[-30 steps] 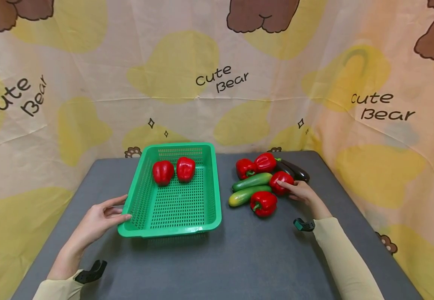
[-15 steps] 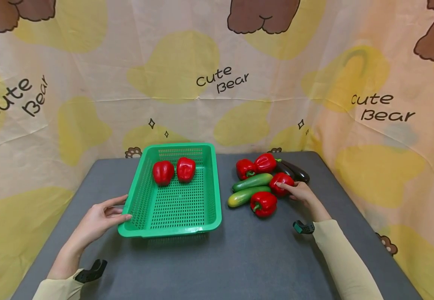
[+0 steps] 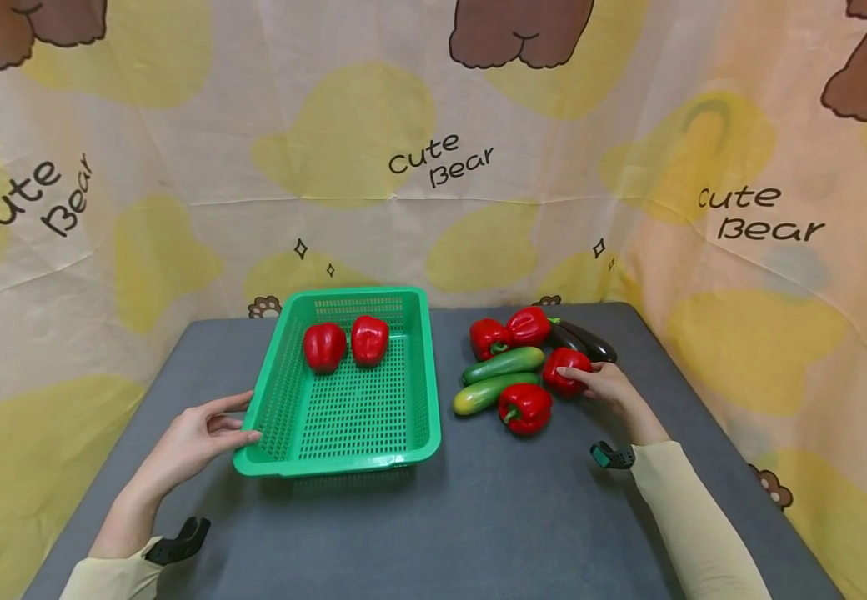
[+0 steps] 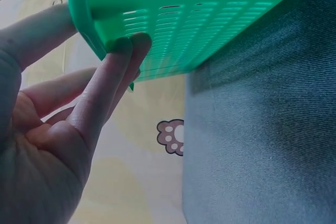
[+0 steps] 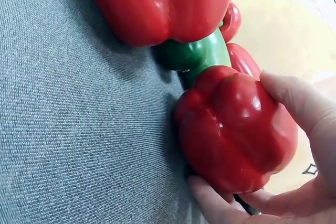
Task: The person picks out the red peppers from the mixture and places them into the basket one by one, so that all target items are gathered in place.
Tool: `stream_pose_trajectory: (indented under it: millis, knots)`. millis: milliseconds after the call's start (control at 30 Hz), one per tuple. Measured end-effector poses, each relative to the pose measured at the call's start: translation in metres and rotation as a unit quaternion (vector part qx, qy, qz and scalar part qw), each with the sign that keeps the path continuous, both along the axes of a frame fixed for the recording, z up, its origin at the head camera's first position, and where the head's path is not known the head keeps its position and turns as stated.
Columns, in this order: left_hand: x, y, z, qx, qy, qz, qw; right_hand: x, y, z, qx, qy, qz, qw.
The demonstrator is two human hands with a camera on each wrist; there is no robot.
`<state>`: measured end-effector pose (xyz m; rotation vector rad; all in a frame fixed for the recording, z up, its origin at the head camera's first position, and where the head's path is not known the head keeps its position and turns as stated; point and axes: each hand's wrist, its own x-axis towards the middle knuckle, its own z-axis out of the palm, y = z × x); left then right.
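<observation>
My left hand (image 3: 192, 437) holds the near left corner of a green plastic basket (image 3: 435, 400), thumb over the rim. In the left wrist view its fingers (image 4: 107, 77) lie against the basket's outer wall. Inside the basket sit two red bell peppers (image 3: 324, 347), side by side toward the back. On the right, my right hand (image 3: 613, 392) grips another red bell pepper (image 3: 566, 372) between thumb and fingers. The right wrist view shows this pepper (image 5: 236, 129) low over the grey tabletop, the thumb on one side and fingertips reaching under the other.
Left of the held pepper lie two green cucumbers (image 3: 503, 365), with a red pepper (image 3: 525, 408) in front. Two more red peppers (image 3: 528, 325) sit behind them. Dark eggplants (image 3: 591, 340) lie at the back right. A printed cloth (image 3: 358, 242) encloses the grey table (image 3: 478, 525).
My right hand has shifted the held bell pepper slightly to the right and nearer, away from the cucumbers. The left hand keeps its hold on the basket.
</observation>
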<state>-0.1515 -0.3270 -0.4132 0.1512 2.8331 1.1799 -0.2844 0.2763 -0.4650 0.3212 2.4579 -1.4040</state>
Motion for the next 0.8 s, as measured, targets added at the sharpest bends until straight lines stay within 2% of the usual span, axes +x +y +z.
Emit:
stream_pose_trajectory:
  millis: [167,533,800]
  knots:
    - [-0.001,-0.001,0.001,-0.012,-0.004,-0.003,0.9999,0.003,0.003,0.004,0.008,-0.005,-0.002,1.0]
    - [-0.002,0.001,0.007,-0.001,-0.018,-0.009,0.9998,0.007,0.013,0.012,0.025,-0.009,0.004,0.9996]
    - [-0.001,0.002,0.008,0.003,-0.022,-0.005,0.9997,0.008,0.012,0.031,0.015,0.006,0.01,0.9998]
